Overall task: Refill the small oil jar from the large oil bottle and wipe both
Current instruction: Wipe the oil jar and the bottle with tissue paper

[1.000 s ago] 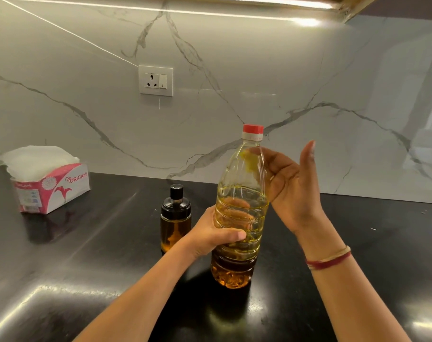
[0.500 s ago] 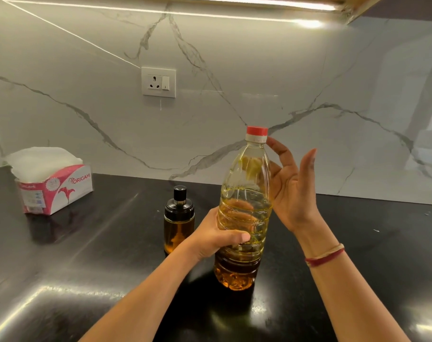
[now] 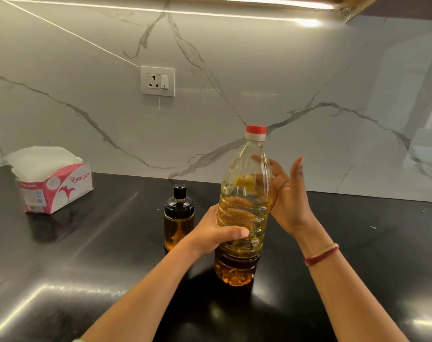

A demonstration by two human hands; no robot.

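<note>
A white marble wall (image 3: 234,70) with grey veins runs behind a glossy black tabletop (image 3: 86,255), with a socket (image 3: 157,80) set into it and a light strip (image 3: 234,16) glowing along the top. At far left on the tabletop sits a pink and white tissue box (image 3: 54,191), white tissues (image 3: 42,159) heaped out of its top. Near the middle stands the jar (image 3: 179,225), upright, its black lid (image 3: 180,198) on, with amber oil in its glass body. Just to its right, apart from it, the bottle (image 3: 237,270) stands upright on the tabletop with its red cap (image 3: 256,129) on; yellow oil fills it to roughly the shoulder, and the upper part is clear plastic. The left hand (image 3: 217,233) grips the bottle round its ribbed middle, thumb across the front and fingers curled round the far side, partly covering the jar's lower right edge from this view. The right hand (image 3: 289,203) is spread open at the bottle's right side, thumb raised and apart, its straight fingers reaching behind the upper bottle and showing through the plastic; the palm lies close against the bottle, though firm contact cannot be told. A red and pale bracelet (image 3: 321,254) circles the right wrist.
</note>
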